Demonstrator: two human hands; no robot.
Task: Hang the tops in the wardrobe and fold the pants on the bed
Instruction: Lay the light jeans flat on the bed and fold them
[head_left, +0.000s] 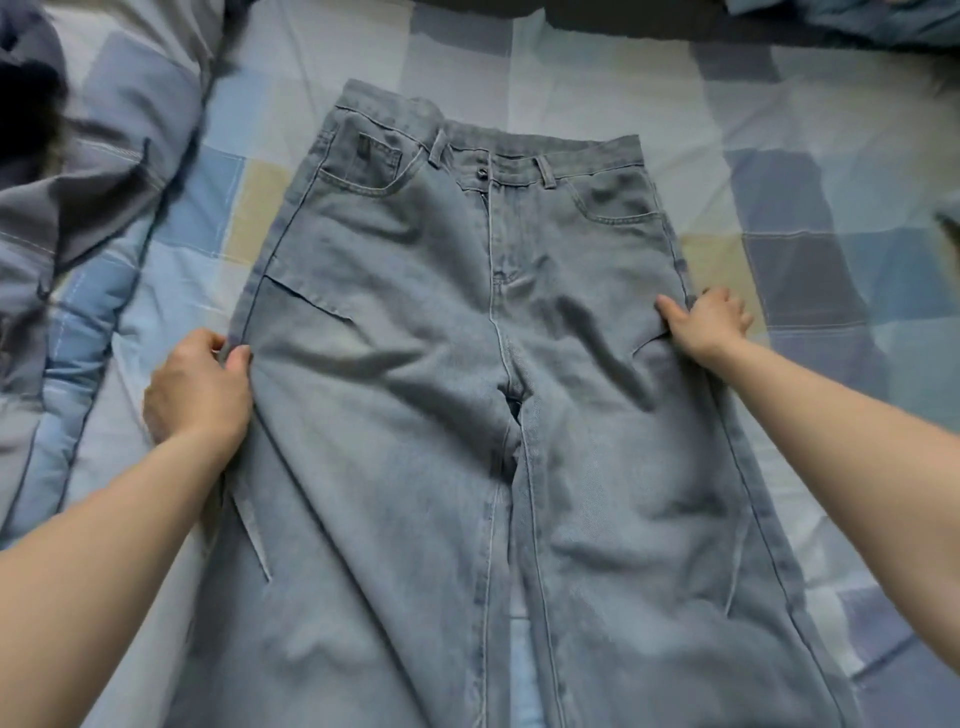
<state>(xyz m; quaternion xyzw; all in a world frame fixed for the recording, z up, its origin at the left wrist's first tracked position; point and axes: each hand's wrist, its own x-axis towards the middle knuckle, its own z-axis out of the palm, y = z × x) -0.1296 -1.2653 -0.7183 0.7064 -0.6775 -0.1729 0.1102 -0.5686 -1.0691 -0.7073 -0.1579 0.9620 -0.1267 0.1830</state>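
The light-blue denim jeans (467, 389) lie flat, front up, on the blue patchwork-quilted bed (779, 171), the left hand (195, 387) and right hand (709, 322) pinching their outer seams, ready for folding one leg over the other.

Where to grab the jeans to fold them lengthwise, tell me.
Probably the outer side seams at thigh height, from either side. The jeans lie flat, front up, legs apart, and the left hand and right hand already pinch those seams.
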